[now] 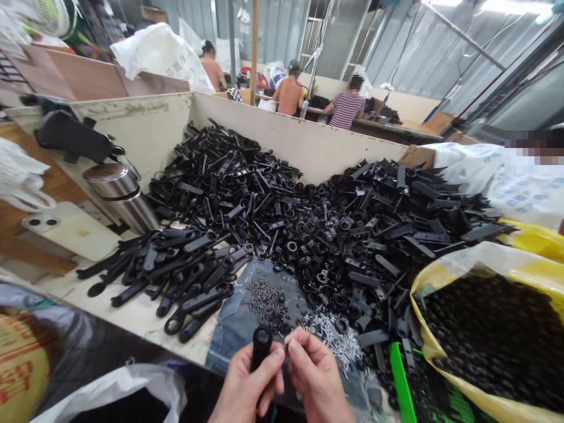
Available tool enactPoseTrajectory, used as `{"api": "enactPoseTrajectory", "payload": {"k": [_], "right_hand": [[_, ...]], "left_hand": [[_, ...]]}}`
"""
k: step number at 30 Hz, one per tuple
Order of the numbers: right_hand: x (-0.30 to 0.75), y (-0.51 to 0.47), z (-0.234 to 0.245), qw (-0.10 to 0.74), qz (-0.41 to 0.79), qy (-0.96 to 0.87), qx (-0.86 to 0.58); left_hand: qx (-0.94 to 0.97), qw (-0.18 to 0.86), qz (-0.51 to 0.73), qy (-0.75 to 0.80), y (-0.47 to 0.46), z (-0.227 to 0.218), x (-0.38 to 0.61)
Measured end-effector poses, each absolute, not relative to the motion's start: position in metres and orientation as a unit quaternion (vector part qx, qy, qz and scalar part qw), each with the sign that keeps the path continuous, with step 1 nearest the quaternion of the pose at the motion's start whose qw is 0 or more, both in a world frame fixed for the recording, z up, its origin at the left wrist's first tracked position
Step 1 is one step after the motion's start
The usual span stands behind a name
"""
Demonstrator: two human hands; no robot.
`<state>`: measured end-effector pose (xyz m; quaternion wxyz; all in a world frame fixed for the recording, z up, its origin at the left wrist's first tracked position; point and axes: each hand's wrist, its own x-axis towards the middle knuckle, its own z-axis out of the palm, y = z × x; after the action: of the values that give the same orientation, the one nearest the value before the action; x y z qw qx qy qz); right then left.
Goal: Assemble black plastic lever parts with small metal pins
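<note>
My left hand (249, 382) grips a black plastic handle (261, 346) upright, with its round hole end on top. My right hand (315, 376) pinches a small thin item, perhaps a screw (286, 348), between thumb and forefinger, right next to the handle. Just beyond my hands, a denim cloth (233, 317) carries a heap of dark screws (267, 302). A scatter of silver screws (332, 341) lies to its right. A large mound of black plastic parts (282, 217), handles and small rings, fills the bench ahead.
A yellow-lined sack of black rings (493, 335) stands at right, with a green strip (400, 382) beside it. A steel flask (118, 191) and white phone (70, 229) lie at left. Board walls (299, 138) edge the bench. Several people (346, 108) sit working beyond.
</note>
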<state>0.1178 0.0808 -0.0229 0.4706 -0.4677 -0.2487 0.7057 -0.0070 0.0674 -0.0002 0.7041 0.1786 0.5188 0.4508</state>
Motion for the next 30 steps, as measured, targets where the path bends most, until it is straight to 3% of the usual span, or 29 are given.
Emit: {"api": "enactPoseTrajectory", "payload": {"k": [10, 15, 20, 30], "right_hand": [[0.115, 0.07, -0.035, 0.465, 0.705, -0.243, -0.478], [0.122, 0.068, -0.029, 0.5, 0.533, -0.45, -0.514], [0.14, 0.07, -0.012, 0.448, 0.366, -0.655, -0.485], [0.159, 0.074, -0.009, 0.399, 0.346, -0.706, -0.473]], "left_hand": [[0.193, 0.691, 0.456, 0.527, 0.063, -0.004, -0.005], [0.191, 0.68, 0.454, 0.543, 0.061, -0.002, -0.004], [0.17, 0.687, 0.453, 0.542, 0.062, -0.001, -0.004], [0.124, 0.744, 0.426, 0.5, 0.062, -0.003, 0.003]]}}
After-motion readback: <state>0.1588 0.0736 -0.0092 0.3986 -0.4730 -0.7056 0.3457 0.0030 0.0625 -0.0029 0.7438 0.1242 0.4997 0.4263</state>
